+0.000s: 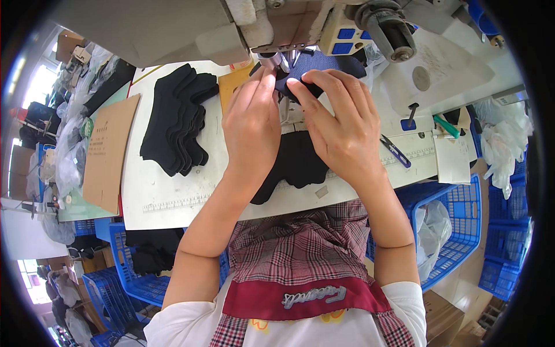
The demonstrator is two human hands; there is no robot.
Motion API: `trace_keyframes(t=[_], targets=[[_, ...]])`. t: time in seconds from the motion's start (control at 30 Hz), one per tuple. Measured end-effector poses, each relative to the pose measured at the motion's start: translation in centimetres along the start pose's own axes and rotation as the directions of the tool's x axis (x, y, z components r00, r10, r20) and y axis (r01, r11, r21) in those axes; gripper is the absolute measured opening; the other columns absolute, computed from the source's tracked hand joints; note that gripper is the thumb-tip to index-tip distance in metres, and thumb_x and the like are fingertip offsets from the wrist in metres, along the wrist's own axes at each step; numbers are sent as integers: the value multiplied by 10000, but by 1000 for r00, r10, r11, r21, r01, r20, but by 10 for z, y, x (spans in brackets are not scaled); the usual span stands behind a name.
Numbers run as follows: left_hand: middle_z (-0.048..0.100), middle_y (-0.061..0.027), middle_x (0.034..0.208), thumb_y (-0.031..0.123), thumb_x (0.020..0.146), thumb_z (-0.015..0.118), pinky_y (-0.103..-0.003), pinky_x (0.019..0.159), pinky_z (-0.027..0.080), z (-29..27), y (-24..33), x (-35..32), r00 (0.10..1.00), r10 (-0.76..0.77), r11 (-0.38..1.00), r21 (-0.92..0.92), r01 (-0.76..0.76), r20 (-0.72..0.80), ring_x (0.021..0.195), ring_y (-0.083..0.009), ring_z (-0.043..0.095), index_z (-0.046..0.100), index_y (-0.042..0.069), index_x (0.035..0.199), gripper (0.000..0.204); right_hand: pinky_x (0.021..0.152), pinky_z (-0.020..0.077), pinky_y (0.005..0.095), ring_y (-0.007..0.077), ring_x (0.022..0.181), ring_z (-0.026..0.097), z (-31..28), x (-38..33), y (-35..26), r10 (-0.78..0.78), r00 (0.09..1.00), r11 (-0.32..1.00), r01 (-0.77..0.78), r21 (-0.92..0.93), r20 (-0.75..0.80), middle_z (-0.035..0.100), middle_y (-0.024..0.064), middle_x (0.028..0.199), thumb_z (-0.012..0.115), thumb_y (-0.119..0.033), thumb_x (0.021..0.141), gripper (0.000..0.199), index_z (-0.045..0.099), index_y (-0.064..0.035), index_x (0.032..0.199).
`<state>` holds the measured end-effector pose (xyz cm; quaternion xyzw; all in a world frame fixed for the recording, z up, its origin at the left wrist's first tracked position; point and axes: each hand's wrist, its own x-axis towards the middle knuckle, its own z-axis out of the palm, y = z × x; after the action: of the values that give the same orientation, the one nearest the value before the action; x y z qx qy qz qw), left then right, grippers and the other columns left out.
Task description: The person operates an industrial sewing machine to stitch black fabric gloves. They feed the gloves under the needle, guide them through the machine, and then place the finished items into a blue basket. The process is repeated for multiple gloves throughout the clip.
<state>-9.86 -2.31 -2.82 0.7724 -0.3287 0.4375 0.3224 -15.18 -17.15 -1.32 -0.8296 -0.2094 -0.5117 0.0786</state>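
My left hand (251, 124) and my right hand (341, 124) meet at a dark navy fabric piece (324, 62) lying under the needle area of a grey sewing machine (191, 29). Both hands pinch the near edge of that piece with their fingertips. A black fabric piece (298, 165) lies on the white table (173, 191) below my hands, partly hidden by my wrists.
A fanned stack of black cut pieces (176, 118) lies at left, beside a brown cardboard sheet (107, 153). Small snips (396, 151) and a green tool (447, 126) lie at right. Blue plastic crates stand at lower left (124, 272) and right (457, 231), one holding plastic bags.
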Motion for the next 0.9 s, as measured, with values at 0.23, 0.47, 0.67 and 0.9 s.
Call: trace_keyframes(t=[0.23,0.47,0.67,0.9], targets=[[697,-175,931,-34,861,639,-386,683,548,0,0,4,1000,3,1000,31,-4,23,787,-342,674,643,-30,1079,219,814,506,382,271,963,620,3,-2,3,-10,999,1000,9,-5,-47,620,89,1064,649,-87,707,353,697,-16,1049],[690,-173,908,34,884,622,-396,664,537,-7,10,6,987,-94,991,105,80,129,759,-354,664,658,-27,1050,180,786,515,377,268,951,632,7,-1,10,-33,996,999,31,-18,-88,631,91,1048,663,-83,687,330,702,-7,1005],[669,-173,869,57,889,593,-419,669,525,-8,8,13,966,-154,982,141,126,210,753,-358,651,658,-29,1005,159,793,531,385,260,901,642,13,1,10,-31,988,1000,32,1,-151,634,88,1026,695,-49,693,292,694,12,979],[650,-160,823,9,850,576,-446,666,514,-2,3,16,953,-178,980,136,148,244,755,-353,647,657,-27,1041,211,819,539,393,286,906,651,17,4,15,24,987,997,-13,75,-157,634,84,1002,703,-12,753,250,680,18,999]])
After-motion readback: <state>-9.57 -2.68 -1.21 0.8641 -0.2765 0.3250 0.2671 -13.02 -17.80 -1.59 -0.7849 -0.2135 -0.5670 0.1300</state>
